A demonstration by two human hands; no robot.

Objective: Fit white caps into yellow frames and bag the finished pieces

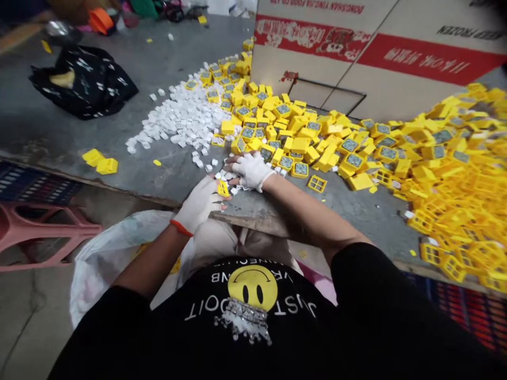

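Bare grey concrete tabletop lies open to the left, past the crumpled black plastic bag. Ahead, heaped small yellow plastic frames (piled deepest at right) and scattered white blocks crowd the way, backed by a tall red-and-white cardboard box

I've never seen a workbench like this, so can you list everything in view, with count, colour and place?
yellow plastic frames: too many to count, yellow, heaped across the middle and right of the table
white blocks: too many to count, white, piled left of the yellow heap
cardboard box: one, pale with red bands, at the back of the table
black bag: one, black with white marks, far left of the table
table: one, grey
white sack: one, white, below the table edge
pink stool: one, pink, lower left
left hand: white glove, holding a small yellow piece
right hand: white glove, resting on white blocks at the table edge
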